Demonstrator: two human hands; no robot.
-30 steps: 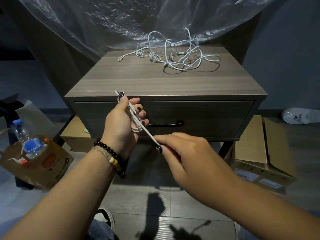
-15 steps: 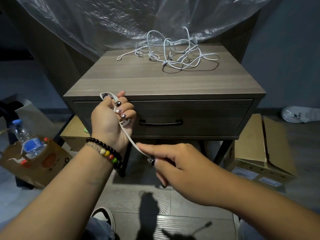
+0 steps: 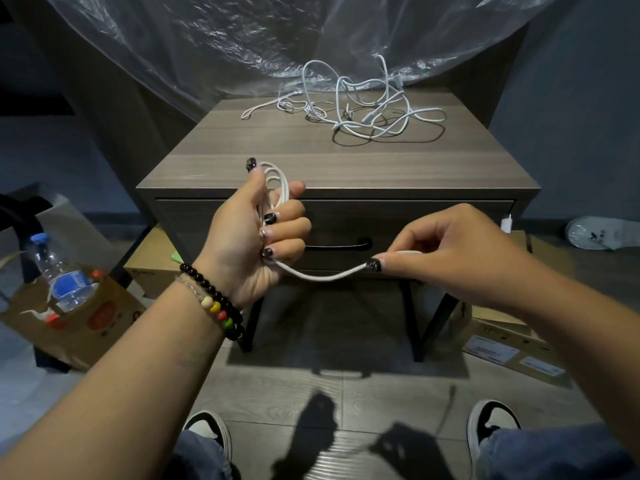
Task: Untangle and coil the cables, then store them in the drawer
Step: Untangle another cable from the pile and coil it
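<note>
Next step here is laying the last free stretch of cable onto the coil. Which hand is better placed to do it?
Right. The right hand pinches the free end of the white cable, so it can carry it over. The left hand has its grip full with the coil's loops. The drawer is shut.

Legible text: none recorded.
Printing is noted on the bottle label, the paper bag and the carton stickers, but no word can be read.
</note>
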